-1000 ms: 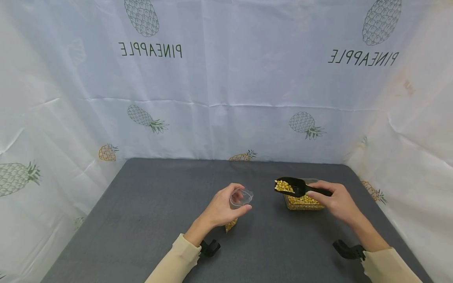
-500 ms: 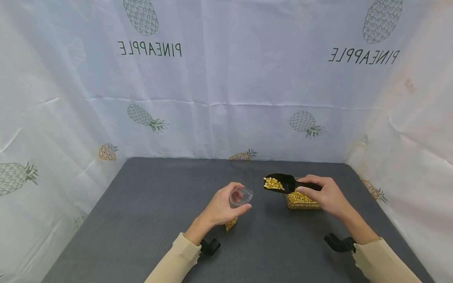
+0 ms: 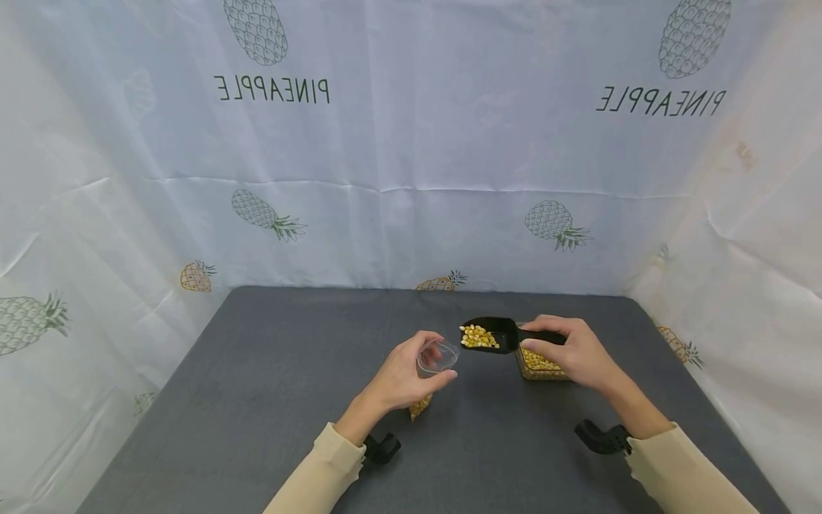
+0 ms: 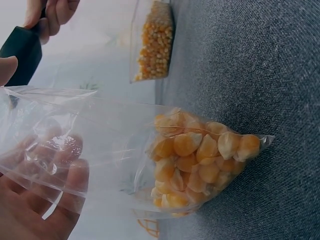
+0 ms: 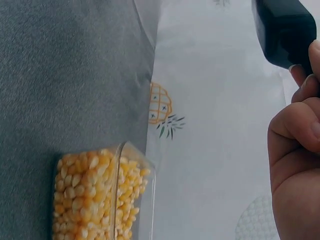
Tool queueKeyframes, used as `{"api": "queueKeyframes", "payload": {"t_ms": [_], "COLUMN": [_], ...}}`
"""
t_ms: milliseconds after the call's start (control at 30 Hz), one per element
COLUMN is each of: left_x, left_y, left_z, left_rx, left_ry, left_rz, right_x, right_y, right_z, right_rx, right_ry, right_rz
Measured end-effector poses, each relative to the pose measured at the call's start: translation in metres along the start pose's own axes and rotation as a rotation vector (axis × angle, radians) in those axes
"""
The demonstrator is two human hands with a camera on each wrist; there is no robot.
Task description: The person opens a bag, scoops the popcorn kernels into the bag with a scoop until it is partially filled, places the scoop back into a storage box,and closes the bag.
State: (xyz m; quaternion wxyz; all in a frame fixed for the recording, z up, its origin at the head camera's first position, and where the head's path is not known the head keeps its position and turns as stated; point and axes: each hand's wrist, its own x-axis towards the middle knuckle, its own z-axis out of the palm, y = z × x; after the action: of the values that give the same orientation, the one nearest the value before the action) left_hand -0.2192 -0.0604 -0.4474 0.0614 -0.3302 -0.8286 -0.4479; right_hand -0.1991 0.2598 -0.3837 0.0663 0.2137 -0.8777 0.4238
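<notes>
- Head view: the clear bag (image 3: 432, 371) stands on the grey table (image 3: 257, 371); your left hand (image 3: 401, 375) curls its fingers round the bag's upper part and holds the mouth open.
- Left wrist view: corn kernels (image 4: 197, 160) already fill the bottom of the bag; the upper part is empty film, so, as a judgement, filling is partly done.
- Head view: just right of the bag's mouth, the black scoop (image 3: 491, 334) carries a load of kernels, not yet over the opening.
- Your right hand (image 3: 568, 351) grips the scoop's handle, fingers wrapped round it.
- Right of the bag, partly behind that hand, the clear container (image 3: 541, 364) holds plenty of corn.
- Judged remaining: tip this load into the bag.
</notes>
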Motion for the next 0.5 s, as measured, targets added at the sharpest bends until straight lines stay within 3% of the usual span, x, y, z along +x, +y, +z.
{"api": "queueKeyframes", "payload": {"t_ms": [233,500], "left_x": [0.0,-0.001], "left_y": [0.0,0.001], "left_z": [0.0,-0.001], "left_rx": [0.008,0.01], "left_ry": [-0.006,-0.017], "left_rz": [-0.011,-0.025], "right_x": [0.005,0.012], "right_y": [-0.003,-0.003], "right_z": [0.008,0.019], "right_rx": [-0.009,0.077], "right_ry": [-0.016,-0.067], "right_rz": [-0.048,-0.145]}}
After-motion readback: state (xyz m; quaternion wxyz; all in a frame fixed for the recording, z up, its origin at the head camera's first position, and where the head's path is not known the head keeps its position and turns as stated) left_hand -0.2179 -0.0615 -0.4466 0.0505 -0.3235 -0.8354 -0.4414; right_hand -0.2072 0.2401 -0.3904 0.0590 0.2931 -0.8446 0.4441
